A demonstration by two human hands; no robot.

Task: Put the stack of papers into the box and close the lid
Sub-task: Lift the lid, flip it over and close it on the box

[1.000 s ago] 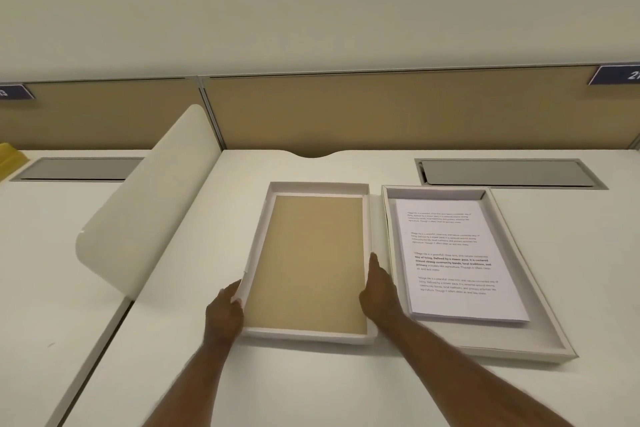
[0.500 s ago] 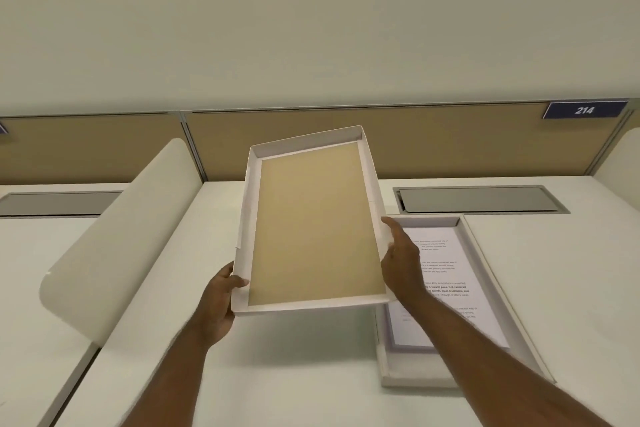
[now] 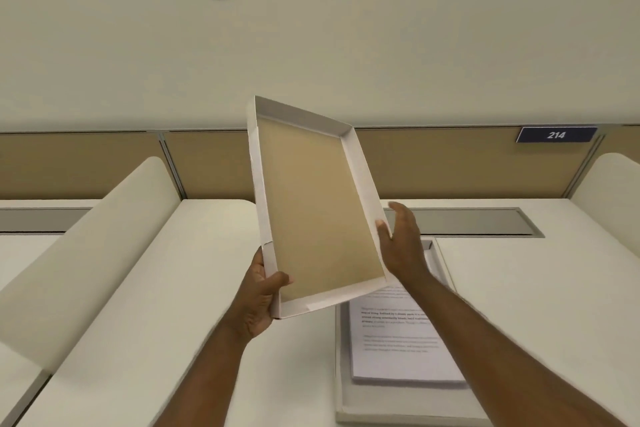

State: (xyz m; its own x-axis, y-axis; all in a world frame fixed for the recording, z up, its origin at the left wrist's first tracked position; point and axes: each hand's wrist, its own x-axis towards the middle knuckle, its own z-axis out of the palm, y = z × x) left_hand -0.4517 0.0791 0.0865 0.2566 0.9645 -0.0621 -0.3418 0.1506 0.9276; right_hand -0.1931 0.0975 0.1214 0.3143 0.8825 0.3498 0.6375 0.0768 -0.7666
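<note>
The lid (image 3: pixel 311 204), white-rimmed with a tan cardboard inside, is lifted above the desk and tilted, its open side facing me. My left hand (image 3: pixel 261 295) grips its lower left corner, thumb inside the rim. My right hand (image 3: pixel 401 246) presses flat against its right edge, fingers spread. Below and to the right, the shallow white box (image 3: pixel 346 402) lies on the desk with the stack of printed papers (image 3: pixel 398 347) inside it. The lid and my right forearm hide the box's far part.
A white desk (image 3: pixel 173 340) runs under everything, with a curved white divider (image 3: pixel 86 253) on the left and another (image 3: pixel 613 191) at far right. A grey cable hatch (image 3: pixel 485 222) lies behind the box. Tan partition panels and a "214" sign (image 3: pixel 556 134) stand at the back.
The lid lay flat on the desk to the left of the box; both hands have raised it and tipped it up and to the right, above the box. The camera has tilted upward.
</note>
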